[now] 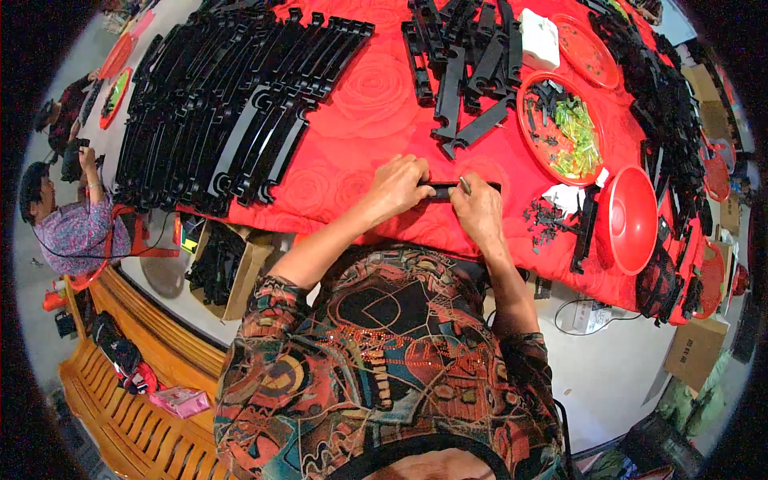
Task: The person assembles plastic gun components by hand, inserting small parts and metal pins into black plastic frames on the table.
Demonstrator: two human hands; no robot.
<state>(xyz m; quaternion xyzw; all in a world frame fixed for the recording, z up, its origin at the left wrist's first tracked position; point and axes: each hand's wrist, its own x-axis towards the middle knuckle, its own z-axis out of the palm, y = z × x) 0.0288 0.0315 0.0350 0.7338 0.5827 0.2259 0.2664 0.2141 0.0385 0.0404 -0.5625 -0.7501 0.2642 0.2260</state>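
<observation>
A short black plastic bar [441, 191] lies crosswise near the front edge of the red table, between my two hands. My left hand [397, 187] is closed on its left end, fingers curled. My right hand [479, 211] is closed around the bar's right part. A small, pale, pointed thing [465, 185] shows at the right fingers; whether it is a tool I cannot make out. Beyond my hands lies a loose heap of longer black plastic parts [452, 92]. To the left, similar black parts [240, 112] lie in close rows.
At the right stand a red plate [532, 140] with small black and yellow-green pieces, a tilted red bowl [628, 220], and another red plate [588, 52]. Small black bits [548, 226] lie scattered nearby. A wooden bench [144, 392] is at lower left. Another person [72, 216] sits at the left.
</observation>
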